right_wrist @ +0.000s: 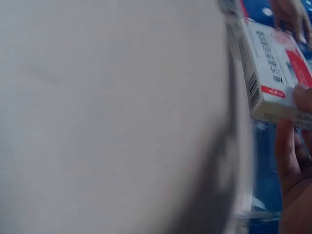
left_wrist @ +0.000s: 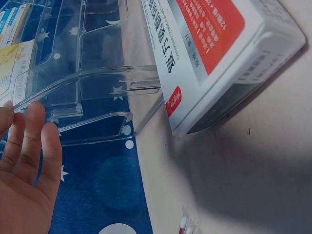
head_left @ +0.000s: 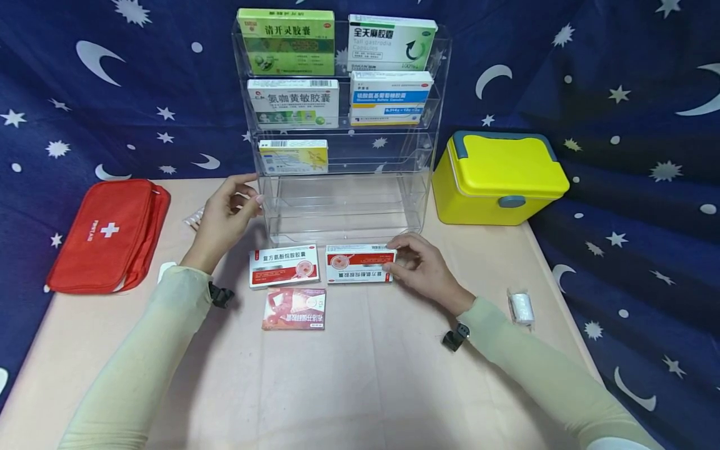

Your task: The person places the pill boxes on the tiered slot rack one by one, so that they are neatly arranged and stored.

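Observation:
My left hand (head_left: 222, 209) is at the left side of a clear, tiered display rack (head_left: 343, 219), its thumb and fingertips holding the side edge. In the left wrist view, the fingers (left_wrist: 35, 126) meet that edge. My right hand (head_left: 424, 269) pinches the right end of a white-and-red medicine box (head_left: 360, 265), thumb on the printed face. This box (right_wrist: 268, 68) appears tilted in the right wrist view. A matching white-and-red box (head_left: 284, 265) lies to its left, in front of the rack. Nearer me is a flat pink-red medicine box (head_left: 294, 309).
Several medicine boxes, including a green one (head_left: 287, 44) and a yellow-white one (head_left: 294, 156), stand in the upper tiers. A red first aid pouch (head_left: 107, 234) lies left, a yellow cooler box (head_left: 500, 181) right. A small wrapped roll (head_left: 522, 308) and bagged cotton swabs (head_left: 194, 218) lie nearby.

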`<state>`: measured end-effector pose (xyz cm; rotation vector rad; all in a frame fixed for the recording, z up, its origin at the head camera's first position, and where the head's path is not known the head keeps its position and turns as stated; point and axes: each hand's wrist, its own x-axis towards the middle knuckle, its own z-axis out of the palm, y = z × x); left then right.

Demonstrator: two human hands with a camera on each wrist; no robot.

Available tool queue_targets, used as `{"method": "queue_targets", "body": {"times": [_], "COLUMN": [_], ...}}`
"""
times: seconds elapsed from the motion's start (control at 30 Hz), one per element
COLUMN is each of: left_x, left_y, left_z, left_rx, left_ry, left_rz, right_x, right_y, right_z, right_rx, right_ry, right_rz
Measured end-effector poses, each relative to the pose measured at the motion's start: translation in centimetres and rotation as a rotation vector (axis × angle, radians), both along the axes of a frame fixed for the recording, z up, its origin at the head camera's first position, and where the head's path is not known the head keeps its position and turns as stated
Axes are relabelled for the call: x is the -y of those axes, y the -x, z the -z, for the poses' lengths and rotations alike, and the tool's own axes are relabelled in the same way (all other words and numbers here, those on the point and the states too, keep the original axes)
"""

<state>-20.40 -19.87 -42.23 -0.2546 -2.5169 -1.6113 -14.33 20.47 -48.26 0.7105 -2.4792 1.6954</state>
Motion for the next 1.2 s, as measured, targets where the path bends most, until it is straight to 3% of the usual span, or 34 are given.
{"method": "queue_targets", "body": {"times": [0.1,0.33,0.5,0.67,0.77,0.9,1.2], "left_x": [0.0,0.1,0.1,0.2,0.2,0.0,0.0], "left_y": [0.0,0.0,0.1,-0.1,-0.1,-0.1,0.0], "left_z": [0.0,0.0,0.0,0.0,0.2,0.2,0.1], "left_rx": [-0.002,-0.011,-0.010,0.020,0.024,0.015,0.014], "left_ry": [-0.014,-0.021,-0.011,0.000,-0.002,0.003,0.014], "left_rz": [0.009,0.004,0.002,-0.006,-0.007,-0.002,-0.007], "right_x": [0.0,0.5,0.4,0.0,0.0,-0.1,-0.6], "right_y": [1.3,5.5,9.2,12.7,13.9,14.4,13.8], "right_z": [-2.9,-12.8,-16.5,-17.3,-17.2,-16.9,-16.7], "right_rx": [-0.028,-0.174,-0.305,-0.345,-0.352,-0.348,-0.354], "right_ry": [0.039,0.070,0.018,-0.127,-0.224,-0.313,-0.455], "right_rz": [0.038,0.168,0.189,0.192,0.172,0.158,0.156]}}
